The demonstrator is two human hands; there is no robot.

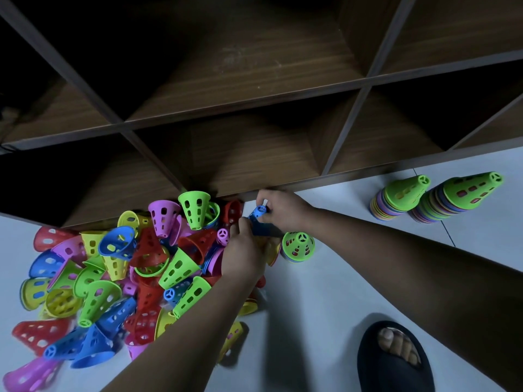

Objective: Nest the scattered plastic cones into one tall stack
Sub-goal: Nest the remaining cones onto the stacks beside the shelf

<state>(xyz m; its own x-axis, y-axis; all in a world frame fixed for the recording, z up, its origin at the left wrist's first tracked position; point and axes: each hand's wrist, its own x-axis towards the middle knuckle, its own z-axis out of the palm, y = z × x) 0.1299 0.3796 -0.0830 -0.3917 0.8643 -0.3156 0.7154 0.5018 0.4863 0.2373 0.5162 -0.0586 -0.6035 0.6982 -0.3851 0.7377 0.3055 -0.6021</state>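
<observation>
**Q:** What fills the view, biggest first?

**A:** A dark wooden shelf (254, 66) of open cubbies spans the top. Below it is pale floor (325, 292), with a loose pile of cones (119, 278) in many colours at 8 o'clock. Two tall nested stacks (464, 199) lean at 3 o'clock, well apart from the pile. A slippered foot (396, 357) sits at 5 o'clock.

**Q:** And the hands?

**A:** Both meet just above centre on one blue cone (259, 212). The right hand (283, 210) pinches its narrow tip. The left hand (244, 256) curls round the wider body below, so the mouth is hidden.

**Q:** Which way does that cone lie?

**A:** Its long axis runs roughly 12 to 6 o'clock, with the tip toward the shelf.

**Q:** Where would it go?

**A:** Probably onto the short green-topped stack (298, 247) on the floor. It stands at 4 o'clock from the blue cone, just beside it and tip up. The right hand is the nearer one — the left sits on the pile side. As I judge it, the blue cone's mouth must face down over the green tip, with the two axes lined up, before it can slide on.
</observation>
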